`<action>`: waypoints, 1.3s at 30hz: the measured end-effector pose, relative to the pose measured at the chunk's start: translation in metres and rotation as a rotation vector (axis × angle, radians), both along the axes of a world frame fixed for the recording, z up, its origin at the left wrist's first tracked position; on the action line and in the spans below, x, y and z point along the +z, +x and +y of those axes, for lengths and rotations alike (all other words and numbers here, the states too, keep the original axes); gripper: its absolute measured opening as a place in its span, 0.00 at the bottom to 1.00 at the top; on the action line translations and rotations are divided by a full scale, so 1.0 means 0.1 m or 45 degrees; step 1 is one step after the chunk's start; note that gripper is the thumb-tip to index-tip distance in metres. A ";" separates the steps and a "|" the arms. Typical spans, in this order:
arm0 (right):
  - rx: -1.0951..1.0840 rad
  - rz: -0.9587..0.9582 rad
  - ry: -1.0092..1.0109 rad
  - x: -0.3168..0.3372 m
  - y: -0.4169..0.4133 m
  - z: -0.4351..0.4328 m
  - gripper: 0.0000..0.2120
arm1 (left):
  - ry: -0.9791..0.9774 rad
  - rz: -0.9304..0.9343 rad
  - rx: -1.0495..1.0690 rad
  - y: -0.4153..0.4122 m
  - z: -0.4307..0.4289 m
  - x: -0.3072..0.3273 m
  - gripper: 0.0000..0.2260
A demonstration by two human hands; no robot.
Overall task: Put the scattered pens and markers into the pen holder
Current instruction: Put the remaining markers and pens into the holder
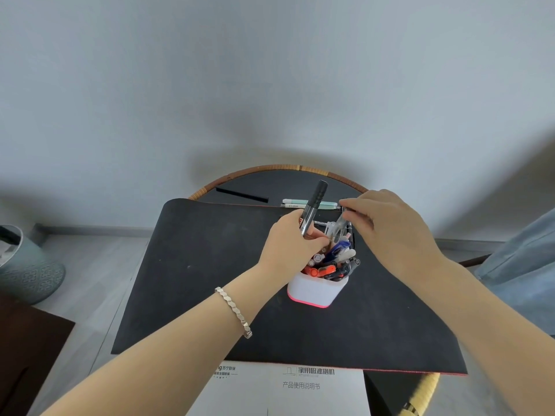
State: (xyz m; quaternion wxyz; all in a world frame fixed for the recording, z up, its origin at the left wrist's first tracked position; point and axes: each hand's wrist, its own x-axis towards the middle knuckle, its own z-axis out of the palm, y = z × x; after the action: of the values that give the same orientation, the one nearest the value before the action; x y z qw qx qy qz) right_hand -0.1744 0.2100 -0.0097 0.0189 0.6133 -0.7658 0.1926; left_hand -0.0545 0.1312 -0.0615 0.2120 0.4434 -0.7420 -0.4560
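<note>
Over the black mat [210, 295], left hand [292, 238] is closed round a black marker [313, 205], long axis near upright, cap up, tip just above & left of the white pen holder [316, 291], already crammed w/ pens. Right hand [387, 232] pinches a clear pen [341, 225] above its far side. Two pale pens [309, 203] lie behind.

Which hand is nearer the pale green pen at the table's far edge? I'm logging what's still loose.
Right. The right hand has its fingertips just beside the pale green pen; the left hand, gripping a black marker, sits nearer the person.
</note>
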 end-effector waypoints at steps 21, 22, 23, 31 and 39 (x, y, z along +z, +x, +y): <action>-0.023 -0.292 0.204 -0.22 -0.02 0.06 0.15 | 0.162 0.616 0.165 0.19 0.03 0.25 0.08; -0.027 -0.392 0.157 -0.29 -0.02 0.10 0.15 | 0.192 0.633 0.142 0.19 0.03 0.26 0.10; -0.036 -0.491 0.107 -0.36 -0.01 0.14 0.15 | 0.234 0.636 0.115 0.19 0.04 0.26 0.12; -0.250 -0.816 -0.112 -0.51 0.03 0.28 0.14 | 0.055 0.268 -0.067 0.15 0.09 0.23 0.18; -0.173 -0.859 0.014 -0.57 -0.02 0.27 0.14 | -0.406 0.053 -0.232 0.20 0.03 0.26 0.36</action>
State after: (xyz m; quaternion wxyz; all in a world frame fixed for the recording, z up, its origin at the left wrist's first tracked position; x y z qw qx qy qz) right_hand -0.1768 0.2373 -0.0669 -0.2259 0.4627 -0.7691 0.3788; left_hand -0.0349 0.1342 -0.0355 0.2529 0.3256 -0.8374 -0.3589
